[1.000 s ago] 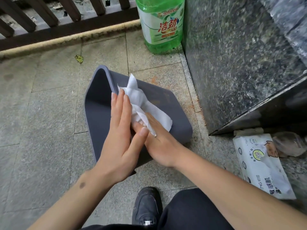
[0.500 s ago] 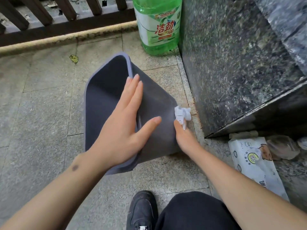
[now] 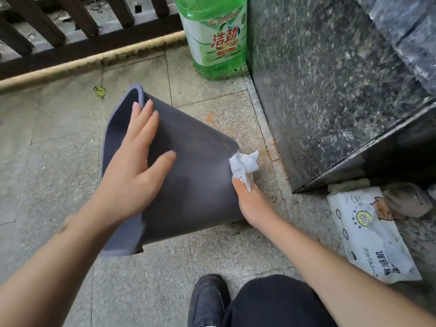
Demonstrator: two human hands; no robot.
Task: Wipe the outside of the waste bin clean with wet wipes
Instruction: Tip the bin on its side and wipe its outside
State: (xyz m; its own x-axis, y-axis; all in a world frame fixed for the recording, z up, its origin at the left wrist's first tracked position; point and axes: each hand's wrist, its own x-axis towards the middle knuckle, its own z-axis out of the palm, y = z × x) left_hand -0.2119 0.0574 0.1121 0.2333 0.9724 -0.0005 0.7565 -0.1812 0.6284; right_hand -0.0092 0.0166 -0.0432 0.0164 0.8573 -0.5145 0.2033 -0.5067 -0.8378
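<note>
A dark grey waste bin (image 3: 193,185) lies on its side on the tiled floor (image 3: 59,161) in the middle of the frame, its open mouth toward the left and its base toward the right. The left hand (image 3: 132,171) rests flat on the upper side of the bin near the rim, fingers spread and grip wide, clasping nothing. The right hand (image 3: 250,199) sits at the bin's base edge, right of centre, its grip closed on a crumpled white wet wipe (image 3: 244,165) pressed against that edge; the fingers are mostly hidden behind the bin, so exactly how they pinch it is hard to tell.

A green detergent bottle (image 3: 217,36) stands at the top centre, just beside a dark stone wall (image 3: 330,90) filling the upper right. A white pack of wipes (image 3: 370,237) lies on the floor at the lower right. A dark railing (image 3: 70,31) crosses the upper left. A black shoe (image 3: 207,300) and dark trouser knee (image 3: 278,303) show at the bottom edge.
</note>
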